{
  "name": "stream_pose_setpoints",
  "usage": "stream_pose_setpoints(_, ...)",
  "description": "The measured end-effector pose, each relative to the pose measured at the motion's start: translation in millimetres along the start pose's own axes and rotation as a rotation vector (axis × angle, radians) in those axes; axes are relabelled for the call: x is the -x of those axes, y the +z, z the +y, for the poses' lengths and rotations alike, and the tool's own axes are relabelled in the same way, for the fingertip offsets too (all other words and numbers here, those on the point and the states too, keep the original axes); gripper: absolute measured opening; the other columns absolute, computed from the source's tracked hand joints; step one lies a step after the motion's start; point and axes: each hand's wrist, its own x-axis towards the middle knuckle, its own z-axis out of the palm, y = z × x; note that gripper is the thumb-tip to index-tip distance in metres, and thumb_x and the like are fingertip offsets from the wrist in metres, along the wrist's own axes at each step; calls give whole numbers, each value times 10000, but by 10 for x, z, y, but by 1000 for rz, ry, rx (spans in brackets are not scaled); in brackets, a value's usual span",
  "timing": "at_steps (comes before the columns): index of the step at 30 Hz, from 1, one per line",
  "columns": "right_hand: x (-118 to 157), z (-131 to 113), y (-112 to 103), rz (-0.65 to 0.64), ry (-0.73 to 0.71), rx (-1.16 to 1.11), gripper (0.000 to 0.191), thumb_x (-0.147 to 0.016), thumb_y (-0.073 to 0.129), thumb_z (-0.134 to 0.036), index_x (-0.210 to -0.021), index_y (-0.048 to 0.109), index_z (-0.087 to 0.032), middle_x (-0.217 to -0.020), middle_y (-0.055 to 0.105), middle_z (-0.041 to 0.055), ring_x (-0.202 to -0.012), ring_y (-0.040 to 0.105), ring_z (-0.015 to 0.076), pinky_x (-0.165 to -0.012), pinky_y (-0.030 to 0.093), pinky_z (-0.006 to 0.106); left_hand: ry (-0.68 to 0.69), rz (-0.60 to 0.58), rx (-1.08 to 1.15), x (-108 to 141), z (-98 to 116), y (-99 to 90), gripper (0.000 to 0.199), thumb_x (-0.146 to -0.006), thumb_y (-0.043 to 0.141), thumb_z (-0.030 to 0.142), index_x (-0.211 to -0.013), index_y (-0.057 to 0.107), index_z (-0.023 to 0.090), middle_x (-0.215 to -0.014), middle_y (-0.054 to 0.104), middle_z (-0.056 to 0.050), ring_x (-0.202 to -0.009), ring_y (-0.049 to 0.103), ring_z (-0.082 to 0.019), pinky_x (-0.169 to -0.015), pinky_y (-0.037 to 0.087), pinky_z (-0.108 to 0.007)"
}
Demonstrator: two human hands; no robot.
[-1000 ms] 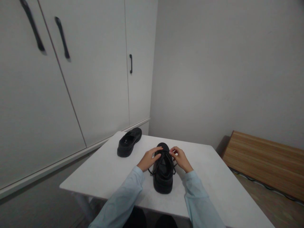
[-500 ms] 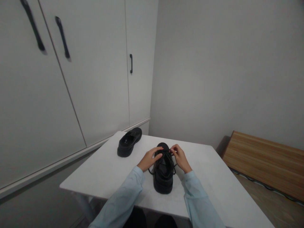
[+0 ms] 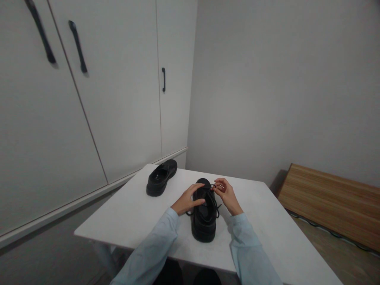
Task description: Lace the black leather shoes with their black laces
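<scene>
A black lace-up shoe [image 3: 204, 229] stands on the white table in front of me, its heel toward me. My left hand [image 3: 189, 198] lies along its left side, index finger near the front of the lacing and thumb stretched over the shoe, with a gap between them. On the right, my right hand [image 3: 225, 193] pinches a black shoelace [image 3: 212, 185] close to the upper eyelets, the lace bowing up from the shoe. A loose lace end hangs at the shoe's right side, and another loop shows at its left.
A second black shoe [image 3: 158, 180] sits toward the table's back left. The white table [image 3: 127, 221] reaches near the white cabinets [image 3: 124, 99] with black handles. Beyond its right edge is a wood-grain panel [image 3: 329, 202] against the grey wall [image 3: 282, 87].
My right hand has shifted slightly right, drawing the lace into a small arc above the shoe. My left thumb has moved down and away from its index finger.
</scene>
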Motion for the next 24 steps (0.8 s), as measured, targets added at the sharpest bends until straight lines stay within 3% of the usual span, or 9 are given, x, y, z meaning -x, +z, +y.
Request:
stream_pose_setpoints(10, 6, -41, -5, -1, -16, 201, 268, -734, 633, -406, -890, 531, -214, -842, 582, 19, -671, 582, 147, -666, 494, 297, 19, -15, -32, 2, -48, 13, 634, -753, 669, 366, -1320, 437, 203, -1360, 434, -124, -1291, 382, -253, -1105, 274, -411)
stream_pose_setpoints(17, 17, -84, -31, -30, -78, 403, 110, -759, 558, -270, -840, 576, -197, -815, 610, 21, -660, 547, 145, -621, 447, 281, 39, -18, -32, 6, -45, 11, 632, -762, 660, 359, -1325, 422, 199, -1359, 434, -126, -1284, 385, -257, -1101, 274, -411)
stream_pose_setpoints(24, 34, -130, -66, -65, -68, 587, 137, -720, 589, -224, -852, 611, -195, -759, 614, -2, -629, 545, 142, -579, 405, 262, 34, -18, -44, 4, -67, 11, 641, -757, 665, 376, -1320, 425, 188, -1353, 435, -131, -1281, 387, -258, -1100, 276, -417)
